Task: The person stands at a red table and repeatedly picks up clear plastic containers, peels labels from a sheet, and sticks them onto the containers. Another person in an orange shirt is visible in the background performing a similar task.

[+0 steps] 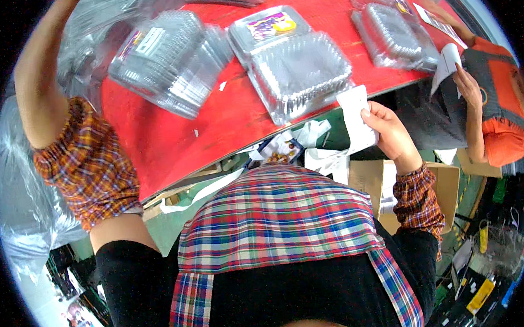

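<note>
My right hand [389, 129] is closed on a white strip of labels [353, 115], thumb on top, at the table's near edge. The strip hangs down past the fingers. Just beyond it lies a stack of clear plastic clamshell containers [301, 68], its lid part carrying a purple and yellow label [270, 26]. My left forearm [39, 85] reaches up the far left; the hand itself is cut off by the upper edge. Nearest that arm is another stack of nested clear clamshells [164, 62], tilted on the red table [156, 150].
Further clamshells [393, 32] stand at the right, by a co-worker in orange and grey [496, 100] who holds white label sheets [446, 65]. Clear plastic wrapping [29, 179] bulges at the left. Below the table edge are a cardboard box [447, 184] and loose white paper strips [202, 192].
</note>
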Motion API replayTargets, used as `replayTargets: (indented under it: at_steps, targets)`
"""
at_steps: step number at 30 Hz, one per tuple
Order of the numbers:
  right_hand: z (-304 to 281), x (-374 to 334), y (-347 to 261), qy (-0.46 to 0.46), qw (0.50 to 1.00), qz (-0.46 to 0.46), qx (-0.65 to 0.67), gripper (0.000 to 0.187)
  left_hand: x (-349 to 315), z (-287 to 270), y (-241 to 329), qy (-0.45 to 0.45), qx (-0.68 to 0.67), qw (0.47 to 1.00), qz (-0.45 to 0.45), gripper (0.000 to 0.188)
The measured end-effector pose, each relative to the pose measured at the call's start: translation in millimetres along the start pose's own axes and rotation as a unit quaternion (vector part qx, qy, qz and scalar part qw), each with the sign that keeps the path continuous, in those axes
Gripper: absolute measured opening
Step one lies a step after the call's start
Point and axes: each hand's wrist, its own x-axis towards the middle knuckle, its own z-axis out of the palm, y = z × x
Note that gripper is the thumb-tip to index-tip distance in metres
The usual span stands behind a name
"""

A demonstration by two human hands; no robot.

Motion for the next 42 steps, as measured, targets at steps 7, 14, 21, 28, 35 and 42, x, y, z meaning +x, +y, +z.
replayTargets:
  at_steps: [7,14,21,28,35,42]
  targets:
    - [23.1,2.6,-8.3,-0.045,0.996,0.014,-0.079,0.021,-40.4,13.8,-177.3,-0.163,0.333,0.922,-0.112,0.084]
    - [38.9,11.6,-10.3,0.01,0.985,-0.091,-0.144,0.017,-50.0,118.7,-56.3,-0.062,0.132,0.989,-0.009,0.046]
    - [48.5,4.7,-21.6,0.013,0.954,-0.159,-0.254,0.021,-63.2,208.9,-5.9,-0.176,-0.25,0.942,-0.142,0.018]
    - [47.9,14.8,-2.9,0.068,0.953,-0.194,-0.224,0.022,-61.5,225.2,-1.8,-0.134,-0.27,0.938,-0.168,0.021]
    - [45.5,31.7,-17.1,0.065,0.959,-0.092,-0.26,0.024,-67.1,242.7,-28.2,-0.095,-0.261,0.947,-0.161,0.017]
    - [47.7,94.6,-60.8,0.101,0.985,0.075,-0.114,0.029,-59.9,211.9,-82.2,0.054,-0.222,0.957,-0.179,0.016]
